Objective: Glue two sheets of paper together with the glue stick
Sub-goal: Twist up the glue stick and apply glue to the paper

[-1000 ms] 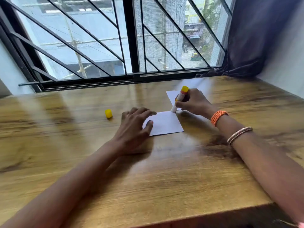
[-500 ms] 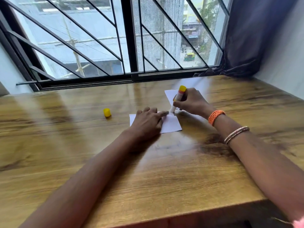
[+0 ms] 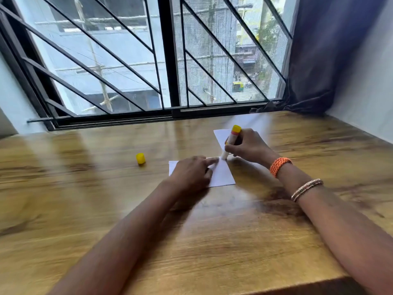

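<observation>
Near the middle of the wooden table, toward its far edge, the left hand lies flat on the near sheet of paper — fingers straight, pressing it down. The right hand grips the glue stick, tilted, its tip on that sheet's far right corner. A second sheet lies just behind, partly under that hand. The yellow cap stands apart, to the left.

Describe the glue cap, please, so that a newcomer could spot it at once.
On the wooden table below the window, look left of the left hand, which presses a paper. The cap stands alone there, the only small yellow cylinder on bare wood.
</observation>
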